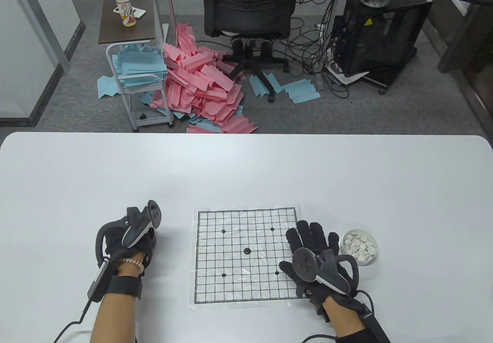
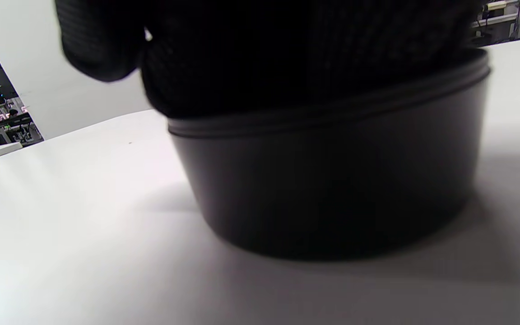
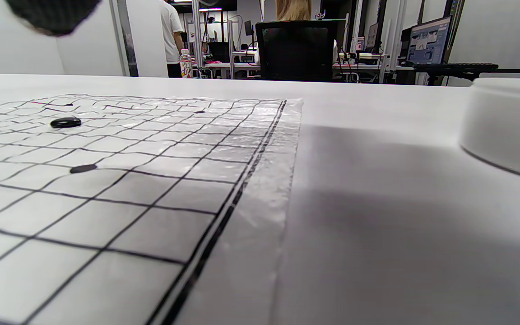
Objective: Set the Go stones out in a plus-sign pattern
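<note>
Counting what's down: one black Go stone [image 1: 247,250] sits on the centre point of the printed paper grid board [image 1: 246,257], which lies under a clear plastic sleeve and carries four small printed dots around that stone. One white round bowl [image 1: 360,246] of white stones [image 1: 360,246] stands just beside the board's right edge. Your right hand [image 1: 317,258] lies flat with fingers spread on the white table [image 1: 246,173], between the board and that bowl, gripping nothing. Your left hand [image 1: 129,239] is curled over to the left of the board; the table view hides what's under it, but your left wrist view shows a black round bowl [image 2: 332,180] with gloved fingers [image 2: 287,54] resting on its rim. Whether they hold a stone, I can't tell. Beyond the table you've got grey carpet, a black office chair [image 1: 246,8] and a heap of pink and blue folded papers [image 1: 196,85]. Your right wrist view alone shows people standing at distant desks.
</note>
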Available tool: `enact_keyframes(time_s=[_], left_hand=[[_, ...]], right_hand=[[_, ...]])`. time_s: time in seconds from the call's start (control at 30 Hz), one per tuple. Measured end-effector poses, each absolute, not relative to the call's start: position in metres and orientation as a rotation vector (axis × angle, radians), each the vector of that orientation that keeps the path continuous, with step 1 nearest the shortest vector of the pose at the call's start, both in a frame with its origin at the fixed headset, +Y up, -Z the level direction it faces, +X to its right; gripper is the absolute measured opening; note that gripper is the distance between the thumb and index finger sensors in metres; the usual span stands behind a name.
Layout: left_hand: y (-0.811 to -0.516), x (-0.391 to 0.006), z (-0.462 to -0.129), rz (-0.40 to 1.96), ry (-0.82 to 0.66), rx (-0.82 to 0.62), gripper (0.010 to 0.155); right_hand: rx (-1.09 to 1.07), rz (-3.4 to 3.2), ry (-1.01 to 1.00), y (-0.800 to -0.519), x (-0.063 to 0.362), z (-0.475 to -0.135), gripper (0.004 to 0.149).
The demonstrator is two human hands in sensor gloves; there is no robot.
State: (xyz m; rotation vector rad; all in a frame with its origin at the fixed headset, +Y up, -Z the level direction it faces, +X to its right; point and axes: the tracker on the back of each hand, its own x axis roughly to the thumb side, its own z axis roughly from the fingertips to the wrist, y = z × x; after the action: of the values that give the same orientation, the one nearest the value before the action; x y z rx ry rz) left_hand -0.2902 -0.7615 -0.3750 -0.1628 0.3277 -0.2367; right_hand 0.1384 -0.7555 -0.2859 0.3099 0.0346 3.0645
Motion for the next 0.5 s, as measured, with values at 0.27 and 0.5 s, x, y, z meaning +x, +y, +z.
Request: enact_keyframes(time_s=[0.27,0.5], left_hand=[[-0.756,-0.292,-0.371,-0.224,0.302,-0.153,0.041],[-0.74,-0.29,-0.366,-0.261,0.298,-0.063,0.041]], right_hand=[[0.31,3.064,0.033,-0.755,0.138,-0.286,0.083],[0.308,3.061,0.031,-0.755,0.138,-0.286,0.083]])
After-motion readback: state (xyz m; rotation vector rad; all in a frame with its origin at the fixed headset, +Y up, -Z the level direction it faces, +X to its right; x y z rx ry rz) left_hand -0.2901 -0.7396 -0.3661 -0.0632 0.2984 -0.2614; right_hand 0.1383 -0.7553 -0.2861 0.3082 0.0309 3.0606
